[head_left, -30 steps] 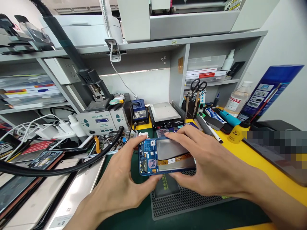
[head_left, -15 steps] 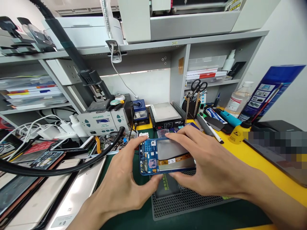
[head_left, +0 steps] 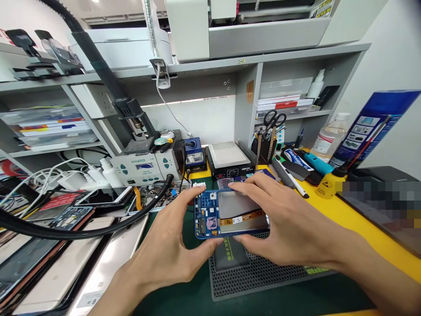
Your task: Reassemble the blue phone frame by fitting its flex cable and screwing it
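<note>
An opened phone [head_left: 210, 213] with a blue frame is held sideways above the work mat [head_left: 263, 267]. Its circuit board shows at the left end, and a grey battery area with an orange ribbon cable fills the rest. My left hand [head_left: 174, 237] grips the left end, index finger along the top edge and thumb at the bottom edge. Around the right end is my right hand [head_left: 276, 219], fingers on the top edge and thumb below. My right fingers and palm hide that end of the phone.
Several phones [head_left: 108, 259] lie at the left under a black hose [head_left: 98, 232]. Behind stand a hot-air station [head_left: 141, 169], a heating plate [head_left: 230, 156] and a holder with scissors [head_left: 268, 145]. To the right are a marker [head_left: 292, 180], a yellow bottle [head_left: 325, 186] and a blue can [head_left: 365, 131].
The view has shifted slightly, so most surroundings sit a little further right. Both hands keep the same hold on the phone, which appears nearly unmoved.
</note>
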Tool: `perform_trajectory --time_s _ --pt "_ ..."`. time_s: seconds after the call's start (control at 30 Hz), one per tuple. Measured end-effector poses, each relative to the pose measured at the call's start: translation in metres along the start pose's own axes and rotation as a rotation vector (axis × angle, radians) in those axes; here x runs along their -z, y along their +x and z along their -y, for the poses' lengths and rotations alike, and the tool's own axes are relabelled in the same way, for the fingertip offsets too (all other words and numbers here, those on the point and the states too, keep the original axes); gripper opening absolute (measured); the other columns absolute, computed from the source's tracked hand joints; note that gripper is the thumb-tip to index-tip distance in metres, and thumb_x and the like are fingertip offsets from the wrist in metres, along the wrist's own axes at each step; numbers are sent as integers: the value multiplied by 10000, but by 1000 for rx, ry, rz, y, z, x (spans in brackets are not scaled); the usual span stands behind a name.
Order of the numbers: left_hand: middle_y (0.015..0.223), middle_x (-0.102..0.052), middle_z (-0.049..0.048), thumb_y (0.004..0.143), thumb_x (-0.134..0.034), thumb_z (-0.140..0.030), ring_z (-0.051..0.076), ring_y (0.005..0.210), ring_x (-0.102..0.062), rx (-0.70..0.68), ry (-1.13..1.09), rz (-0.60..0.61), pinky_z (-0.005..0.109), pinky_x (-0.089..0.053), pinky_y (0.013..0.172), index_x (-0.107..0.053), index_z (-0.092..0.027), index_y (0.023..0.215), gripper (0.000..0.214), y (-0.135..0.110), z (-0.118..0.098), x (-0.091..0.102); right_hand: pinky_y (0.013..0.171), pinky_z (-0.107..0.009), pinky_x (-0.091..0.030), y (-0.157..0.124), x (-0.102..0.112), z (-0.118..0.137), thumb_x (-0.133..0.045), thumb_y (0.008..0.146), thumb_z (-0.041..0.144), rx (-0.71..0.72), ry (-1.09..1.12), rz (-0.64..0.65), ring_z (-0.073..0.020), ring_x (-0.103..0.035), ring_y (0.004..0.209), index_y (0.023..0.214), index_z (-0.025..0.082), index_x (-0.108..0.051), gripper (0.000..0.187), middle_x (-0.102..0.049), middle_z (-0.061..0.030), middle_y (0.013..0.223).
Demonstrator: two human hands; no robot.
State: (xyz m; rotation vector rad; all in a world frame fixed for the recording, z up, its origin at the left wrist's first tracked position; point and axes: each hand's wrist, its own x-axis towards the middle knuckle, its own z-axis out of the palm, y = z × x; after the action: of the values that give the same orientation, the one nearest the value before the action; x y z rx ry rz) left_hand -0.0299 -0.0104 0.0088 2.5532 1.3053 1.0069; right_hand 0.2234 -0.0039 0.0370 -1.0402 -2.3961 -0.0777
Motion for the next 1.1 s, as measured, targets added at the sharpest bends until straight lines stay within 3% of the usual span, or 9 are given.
perform_trajectory --time_s 0.27,1.1 --pt "1419 -550 79 825 -720 -422 274 1269 -565 3 8 -2 419 -507 1032 -312 -290 1459 765 0 2 1 816 -392 -530 -1 0 1 -733 758 316 1 -16 -5 -271 -570 968 1386 151 -500 689 -553 -101 1122" --pt "1396 -562 87 809 -735 -410 260 1250 -577 -10 -1 8 404 -504 1032 -341 -262 1445 763 2 1 2 798 -392 -526 -1 -1 -2 -720 761 310 2 -4 19 -272 -568 969 1369 157 -506 663 -559 -98 1122"
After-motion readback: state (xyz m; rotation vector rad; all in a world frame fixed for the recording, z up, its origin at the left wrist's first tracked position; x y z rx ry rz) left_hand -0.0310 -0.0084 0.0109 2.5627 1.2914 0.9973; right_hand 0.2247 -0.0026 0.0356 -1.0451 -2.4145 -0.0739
